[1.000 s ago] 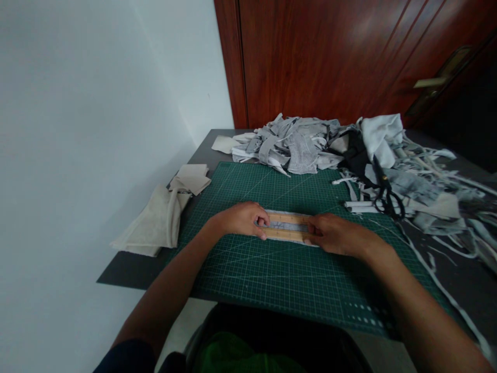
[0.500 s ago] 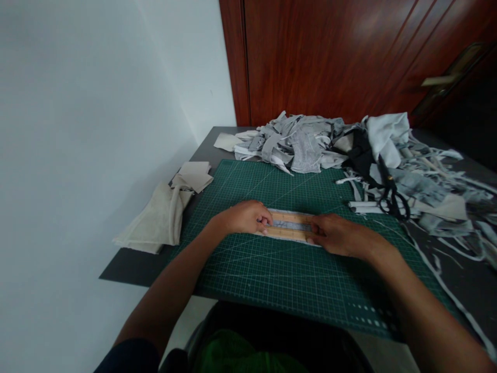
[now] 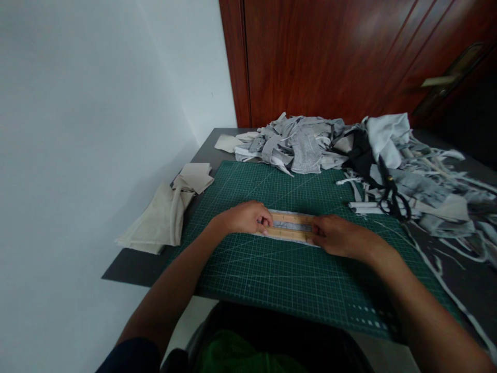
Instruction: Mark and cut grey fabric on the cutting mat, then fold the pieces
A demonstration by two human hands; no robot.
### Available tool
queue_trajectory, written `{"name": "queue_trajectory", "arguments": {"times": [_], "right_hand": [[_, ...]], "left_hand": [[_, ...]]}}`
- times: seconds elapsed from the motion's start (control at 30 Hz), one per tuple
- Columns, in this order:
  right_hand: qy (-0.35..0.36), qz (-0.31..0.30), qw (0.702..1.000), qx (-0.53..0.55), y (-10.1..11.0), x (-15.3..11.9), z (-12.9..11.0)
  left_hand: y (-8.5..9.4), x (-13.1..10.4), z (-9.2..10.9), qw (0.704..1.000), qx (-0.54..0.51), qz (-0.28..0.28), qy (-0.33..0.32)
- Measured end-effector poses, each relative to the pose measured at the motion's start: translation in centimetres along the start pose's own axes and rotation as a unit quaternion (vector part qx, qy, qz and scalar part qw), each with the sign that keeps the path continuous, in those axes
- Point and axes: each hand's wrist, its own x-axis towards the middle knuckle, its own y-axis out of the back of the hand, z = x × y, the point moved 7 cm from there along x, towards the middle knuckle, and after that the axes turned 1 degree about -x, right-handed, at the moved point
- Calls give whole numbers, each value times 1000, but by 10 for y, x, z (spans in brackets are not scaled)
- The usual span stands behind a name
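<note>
Two slim tan wooden strips, an upper one (image 3: pixel 290 218) and a lower one (image 3: pixel 287 234), lie side by side over a grey fabric piece (image 3: pixel 293 226) on the green cutting mat (image 3: pixel 272 280). My left hand (image 3: pixel 250 217) is closed at their left ends, fingers curled and pressed together. At the right ends my right hand (image 3: pixel 332 234) is also closed, its fingertips and thumb on the strips. The fabric's pale edge shows around the wood. Both hands cover the ends of the strips.
Grey and white fabric scraps (image 3: pixel 306 147) are heaped along the back. Black scissors (image 3: pixel 390 189) rest on scraps at the right. Folded cream cloth (image 3: pixel 159 223) lies at the left by the white wall. A long pale cord (image 3: pixel 438 280) runs down the right side.
</note>
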Motion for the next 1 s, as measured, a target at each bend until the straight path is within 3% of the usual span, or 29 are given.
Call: {"name": "queue_trajectory", "arguments": {"times": [0.47,0.7,1.0], "right_hand": [[2,-3,1000,-8,-1,0,2],[-27,-5,999,-20,-2,0,5],[-25,-1,999,-27,-3,1,7]], "left_hand": [[-2,1,-4,1000,-15,-4,0],[5,-2,-5,998,-45,33,-15],[-1,0,-11,999,-40,12,-21]]}}
